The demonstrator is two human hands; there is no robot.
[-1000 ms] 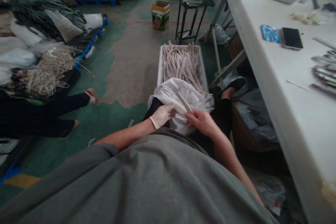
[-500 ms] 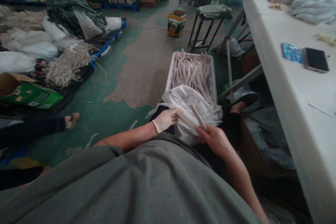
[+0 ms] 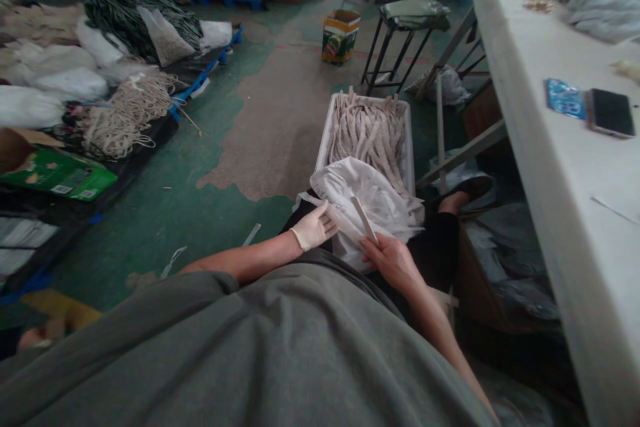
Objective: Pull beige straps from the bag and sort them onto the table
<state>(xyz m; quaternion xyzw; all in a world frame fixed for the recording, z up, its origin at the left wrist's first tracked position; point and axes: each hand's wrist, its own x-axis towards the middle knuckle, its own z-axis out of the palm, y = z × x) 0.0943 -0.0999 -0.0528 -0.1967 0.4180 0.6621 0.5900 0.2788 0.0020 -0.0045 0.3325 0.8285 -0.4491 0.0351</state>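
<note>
My left hand (image 3: 315, 228), in a pale glove, is open over my lap, its fingers stretched toward a white plastic bag (image 3: 350, 183). No strip shows in its fingers. My right hand (image 3: 393, 260), bare, is closed on a flat beige strip (image 3: 364, 219) whose free end points up and away over the bag. Another pale strip end (image 3: 445, 297) shows beside my right wrist; where it leads is hidden. Just beyond the bag, a white crate (image 3: 324, 130) holds many beige strips (image 3: 367, 127), partly covered by the bag's edge.
At right runs a white table (image 3: 560, 167) with a phone (image 3: 611, 112) and a blue packet (image 3: 565, 99). A black stool (image 3: 387, 53) and a printed carton (image 3: 340, 37) stand ahead. Left, a pallet bears cord bundles (image 3: 127, 117) and sacks.
My left hand has come off the beige strip and its fingers have opened. My right hand has shifted slightly left with its strip. The person's foot at left has moved away.
</note>
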